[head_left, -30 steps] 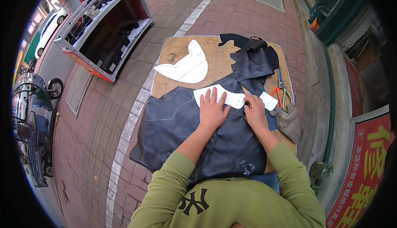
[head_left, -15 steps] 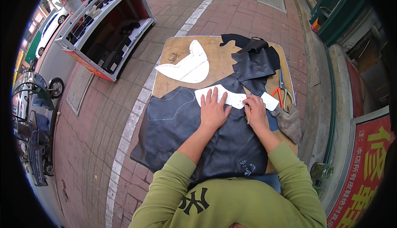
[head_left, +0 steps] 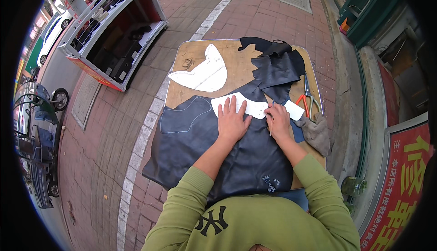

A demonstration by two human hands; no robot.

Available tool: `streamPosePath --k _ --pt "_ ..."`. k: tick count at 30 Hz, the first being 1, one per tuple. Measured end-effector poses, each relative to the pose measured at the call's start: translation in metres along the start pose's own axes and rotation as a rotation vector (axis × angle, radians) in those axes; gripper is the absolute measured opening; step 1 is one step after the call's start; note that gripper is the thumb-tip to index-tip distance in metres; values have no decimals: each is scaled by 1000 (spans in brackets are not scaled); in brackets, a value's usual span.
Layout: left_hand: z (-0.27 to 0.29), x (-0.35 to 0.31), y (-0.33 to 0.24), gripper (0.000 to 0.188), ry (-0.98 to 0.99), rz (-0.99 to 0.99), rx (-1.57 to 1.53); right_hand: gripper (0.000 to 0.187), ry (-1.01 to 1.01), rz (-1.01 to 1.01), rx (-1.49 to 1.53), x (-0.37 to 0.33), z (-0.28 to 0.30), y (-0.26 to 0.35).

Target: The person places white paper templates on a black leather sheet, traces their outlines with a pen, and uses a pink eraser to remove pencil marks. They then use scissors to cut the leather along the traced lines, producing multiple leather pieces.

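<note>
A white paper pattern piece (head_left: 220, 105) lies on a sheet of black leather (head_left: 191, 153). My left hand (head_left: 232, 122) rests flat on the pattern with its fingers spread, pressing it against the leather. At the pattern's right end, my right hand (head_left: 278, 120) pinches a thin pen (head_left: 271, 129); its tip is too small to make out. A pale outline (head_left: 184, 114) of a similar shape is drawn on the leather to the left. Beyond it, on the bare wood, lies a larger white pattern (head_left: 211, 74) with a curved edge.
The wooden table (head_left: 241, 60) holds black leather scraps (head_left: 277, 64) at the far right, orange-handled scissors (head_left: 307, 97), a white card (head_left: 294, 110) and a grey cloth (head_left: 316, 135). A shelf cart (head_left: 123, 37) stands on the pavement at left, a red sign (head_left: 400, 178) at right.
The whole view has shifted slightly, so the table sits a little farther left. Both hands stay at the same places on the pattern, with the pen still in the right.
</note>
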State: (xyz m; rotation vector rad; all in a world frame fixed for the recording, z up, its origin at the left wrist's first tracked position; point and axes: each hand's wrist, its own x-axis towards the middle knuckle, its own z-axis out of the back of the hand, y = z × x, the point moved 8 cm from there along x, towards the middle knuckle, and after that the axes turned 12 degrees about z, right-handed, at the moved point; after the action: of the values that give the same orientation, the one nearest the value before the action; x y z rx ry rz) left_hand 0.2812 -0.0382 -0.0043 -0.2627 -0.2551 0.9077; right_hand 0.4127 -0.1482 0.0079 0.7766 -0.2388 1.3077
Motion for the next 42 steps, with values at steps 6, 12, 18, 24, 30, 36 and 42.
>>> streamPosePath --k 6,12,18,24,30,36,42 --pt "0 0 0 57 -10 -5 -1 21 -34 -22 15 4 5 3" --pt "0 0 0 57 -33 -12 -14 18 28 241 -44 8 8 36" --pt "2 -1 2 56 -45 -1 -17 14 78 258 -97 8 2 42" --pt "2 -2 3 55 -57 20 6 12 46 278 -98 8 3 43" --pt "5 -1 8 51 -87 64 -12 10 41 321 -178 7 5 49" --pt "13 -2 16 40 -157 125 -75 9 47 307 -178 7 7 51" --pt "18 -2 23 35 -180 160 -129 7 47 293 -181 9 10 52"
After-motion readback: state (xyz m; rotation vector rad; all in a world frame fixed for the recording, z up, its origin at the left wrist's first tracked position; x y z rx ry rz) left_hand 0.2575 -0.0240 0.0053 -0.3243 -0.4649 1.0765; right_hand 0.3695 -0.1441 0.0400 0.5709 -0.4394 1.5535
